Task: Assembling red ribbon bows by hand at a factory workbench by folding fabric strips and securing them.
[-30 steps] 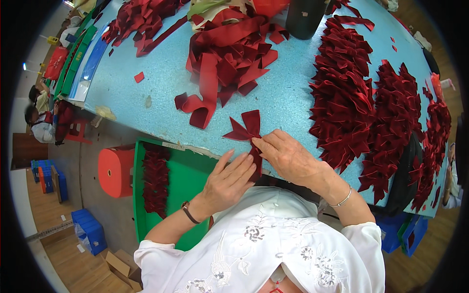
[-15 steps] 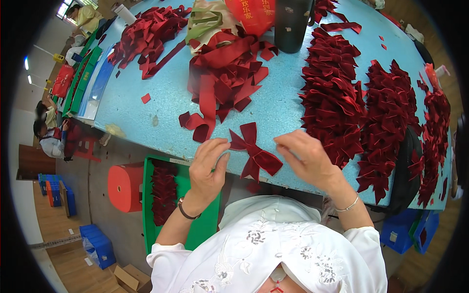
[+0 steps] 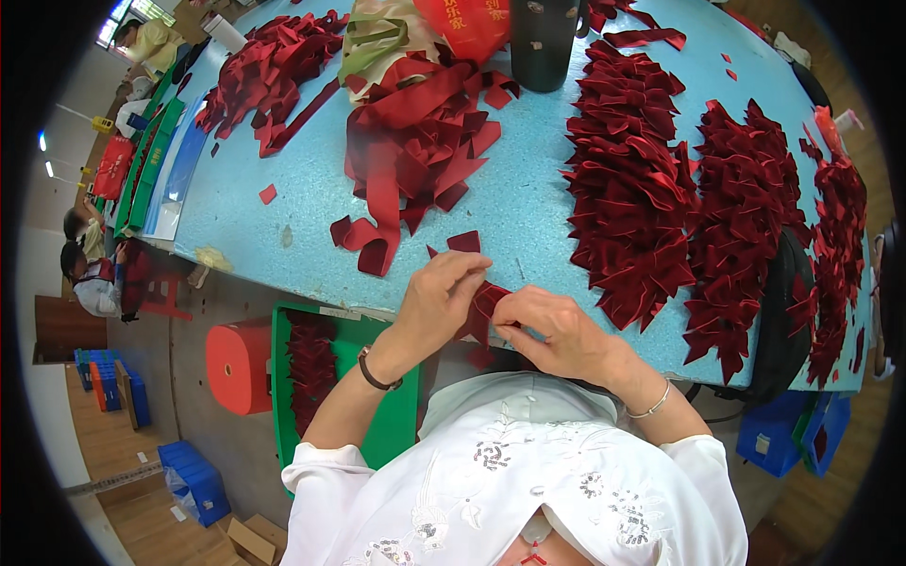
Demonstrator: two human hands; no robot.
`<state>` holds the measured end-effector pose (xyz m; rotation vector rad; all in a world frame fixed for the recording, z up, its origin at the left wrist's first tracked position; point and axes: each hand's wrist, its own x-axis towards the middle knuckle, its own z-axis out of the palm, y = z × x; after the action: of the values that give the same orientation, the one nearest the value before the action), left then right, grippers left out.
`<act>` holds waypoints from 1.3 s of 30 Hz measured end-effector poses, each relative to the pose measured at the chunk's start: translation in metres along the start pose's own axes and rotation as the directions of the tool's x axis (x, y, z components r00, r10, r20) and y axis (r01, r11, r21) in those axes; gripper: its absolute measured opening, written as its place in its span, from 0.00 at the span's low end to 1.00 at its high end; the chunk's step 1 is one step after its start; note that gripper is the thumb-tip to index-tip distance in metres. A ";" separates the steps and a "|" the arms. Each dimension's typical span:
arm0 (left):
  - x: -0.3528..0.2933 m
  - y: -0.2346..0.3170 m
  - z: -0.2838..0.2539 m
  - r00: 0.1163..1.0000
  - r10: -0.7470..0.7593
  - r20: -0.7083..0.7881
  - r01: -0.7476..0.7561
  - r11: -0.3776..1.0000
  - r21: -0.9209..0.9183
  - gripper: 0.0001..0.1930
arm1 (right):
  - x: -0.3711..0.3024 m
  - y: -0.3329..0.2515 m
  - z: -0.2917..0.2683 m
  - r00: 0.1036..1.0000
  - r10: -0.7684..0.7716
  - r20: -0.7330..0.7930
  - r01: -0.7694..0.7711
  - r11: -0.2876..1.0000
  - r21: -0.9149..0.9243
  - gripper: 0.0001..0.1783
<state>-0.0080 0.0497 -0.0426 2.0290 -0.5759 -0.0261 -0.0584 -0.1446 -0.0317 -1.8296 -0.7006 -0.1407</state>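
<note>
A dark red velvet ribbon bow [image 3: 484, 300] lies at the front edge of the blue table, largely covered by my fingers. My left hand [image 3: 437, 307] is closed over its left side, thumb and fingertips pinched at the upper loop. From the right, my right hand [image 3: 559, 335] pinches the bow's lower right part, fingers bent together. One ribbon tail [image 3: 463, 242] sticks out above the left fingertips. Just beyond the hands is a tangled heap of red ribbon strips [image 3: 415, 141].
Long rows of finished bows [image 3: 628, 179] cover the table's right side, beside a black bag [image 3: 780, 302]. A dark tumbler [image 3: 545, 42] stands at the back. Below the table edge sit a green crate [image 3: 363, 377] holding bows and a red roll [image 3: 238, 368]. Other people work at far left.
Both hands have come together onto the bow, which lay between them untouched before. My right hand moved left and down; my left hand moved right. The whole view has shifted slightly.
</note>
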 end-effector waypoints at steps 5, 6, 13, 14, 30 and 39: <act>-0.002 -0.006 -0.016 0.960 -0.267 0.080 0.277 0.883 -0.380 0.08 | -0.009 0.002 -0.007 0.988 0.091 0.123 -0.074 0.988 -0.138 0.05; -0.002 -0.005 -0.022 0.962 -0.271 0.032 0.263 0.887 -0.381 0.08 | -0.010 -0.001 -0.010 0.984 0.133 0.117 -0.115 0.982 -0.151 0.05; -0.027 0.009 -0.035 0.956 -0.262 -0.131 0.247 0.962 -0.118 0.11 | -0.002 0.000 -0.015 0.976 0.214 -0.027 -0.215 0.962 -0.168 0.06; -0.033 0.010 -0.033 0.950 -0.289 -0.121 0.277 0.955 -0.104 0.11 | 0.001 0.003 -0.012 0.978 0.190 -0.088 -0.203 0.962 -0.184 0.06; -0.053 0.031 0.000 0.905 -0.418 -0.085 0.343 0.831 -0.438 0.18 | 0.006 -0.002 0.029 0.841 0.520 -0.151 -0.486 0.847 0.214 0.21; -0.044 0.037 -0.004 0.832 -0.536 0.142 0.372 0.349 -0.860 0.21 | -0.003 -0.015 0.021 0.822 0.526 -0.219 -0.425 0.822 0.379 0.20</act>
<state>-0.0602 0.0564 -0.0197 1.0678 0.1780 -0.4135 -0.0734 -0.1236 -0.0284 -1.5693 -0.0099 0.0178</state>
